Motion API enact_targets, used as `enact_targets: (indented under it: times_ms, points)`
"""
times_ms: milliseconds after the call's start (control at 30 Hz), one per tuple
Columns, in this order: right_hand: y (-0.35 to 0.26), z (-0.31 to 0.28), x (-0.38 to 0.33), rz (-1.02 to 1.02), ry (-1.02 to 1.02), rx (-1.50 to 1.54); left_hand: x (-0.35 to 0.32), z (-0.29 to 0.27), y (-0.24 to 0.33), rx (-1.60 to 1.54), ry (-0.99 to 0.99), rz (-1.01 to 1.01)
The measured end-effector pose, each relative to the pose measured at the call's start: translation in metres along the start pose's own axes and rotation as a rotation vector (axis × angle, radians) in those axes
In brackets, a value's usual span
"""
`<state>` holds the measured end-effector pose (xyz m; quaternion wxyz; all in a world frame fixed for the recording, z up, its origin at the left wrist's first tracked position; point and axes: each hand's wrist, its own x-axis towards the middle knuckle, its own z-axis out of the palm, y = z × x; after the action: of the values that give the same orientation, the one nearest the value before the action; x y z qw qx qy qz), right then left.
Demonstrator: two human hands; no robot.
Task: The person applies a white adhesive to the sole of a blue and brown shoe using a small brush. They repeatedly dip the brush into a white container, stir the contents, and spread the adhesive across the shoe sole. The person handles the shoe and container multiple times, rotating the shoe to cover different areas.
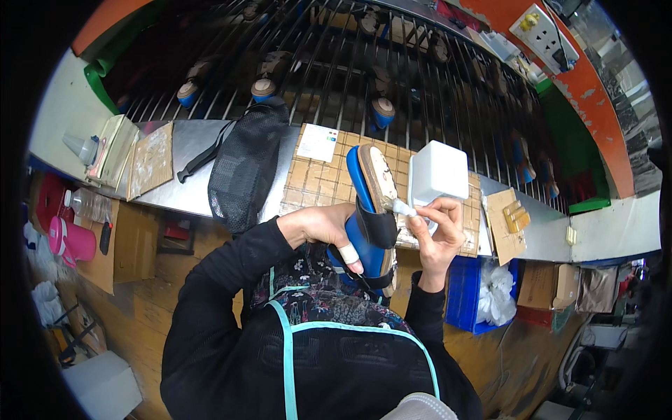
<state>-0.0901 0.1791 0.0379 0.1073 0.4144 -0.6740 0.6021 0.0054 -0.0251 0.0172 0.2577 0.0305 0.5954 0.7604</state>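
Observation:
My left hand point(323, 229) grips a blue sandal with black straps point(369, 210), holding it upright at its middle, its pale footbed turned to the right. A white bandage wraps one left finger. My right hand point(437, 227) pinches a small glue brush point(400, 206), and its white bristle tip touches the sandal's footbed edge. Just behind the right hand stands a white square container point(437, 171) on a cardboard sheet point(318, 178) that covers the metal bench.
A black mesh bag point(245, 171) lies left of the cardboard. Behind the bench, a rack of metal rods point(336, 56) carries several sandals. A pink cup point(70, 241) and bottle sit far left. A blue crate point(465, 294) with white rags stands below right.

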Motion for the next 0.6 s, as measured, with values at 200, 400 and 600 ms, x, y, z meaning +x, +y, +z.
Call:
enact_targets:
  times_ms: [200,400,600]
  points:
    - [0.006,-0.019,0.014,-0.040,-0.071,-0.024,0.005,0.006,0.003,-0.044,-0.087,-0.092]
    - [0.011,-0.018,0.014,0.095,-0.103,0.051,0.008,0.005,-0.003,-0.094,-0.094,-0.163]
    - [0.020,-0.059,-0.025,0.250,-0.052,-0.051,-0.004,0.004,-0.015,-0.161,0.036,-0.014]
